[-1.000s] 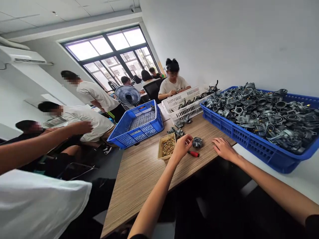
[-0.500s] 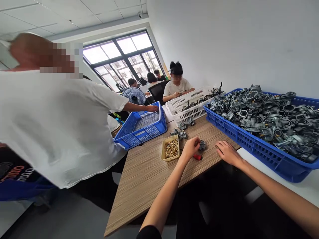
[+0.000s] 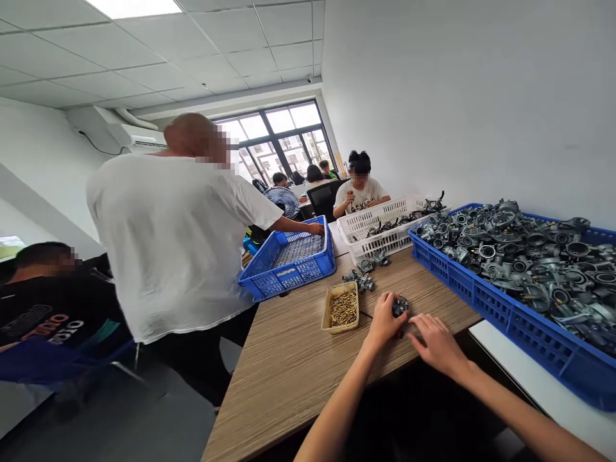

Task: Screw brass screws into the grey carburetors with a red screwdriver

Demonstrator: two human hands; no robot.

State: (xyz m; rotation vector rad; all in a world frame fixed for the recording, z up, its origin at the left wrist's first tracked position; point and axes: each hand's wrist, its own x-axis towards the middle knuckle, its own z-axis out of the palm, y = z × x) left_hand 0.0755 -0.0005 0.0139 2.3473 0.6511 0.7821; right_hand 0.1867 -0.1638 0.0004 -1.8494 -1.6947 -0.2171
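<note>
On the wooden table, my left hand (image 3: 384,319) is closed around a small grey metal carburetor (image 3: 399,306), its fingers curled along the near left side. Just right of it, my right hand (image 3: 439,341) lies low over the tabletop with thumb and fingers apart, fingertips close to the carburetor. The red-handled thing seen earlier is mostly hidden by my hands. Left of them stands a cream tray (image 3: 325,316) of small brass pieces (image 3: 344,308). Behind the tray, a few more carburetors (image 3: 360,280) rest on the wood.
A large blue crate (image 3: 486,298) heaped with carburetors stands at right. A white basket (image 3: 359,247) holding dark parts is at the back. A standing person (image 3: 178,237) has a hand on a blue crate (image 3: 289,273) at the table's left; another person sits beyond the basket.
My right hand has moved left from the table's edge toward the carburetor, and the red piece is now covered. My view has shifted left and up.
</note>
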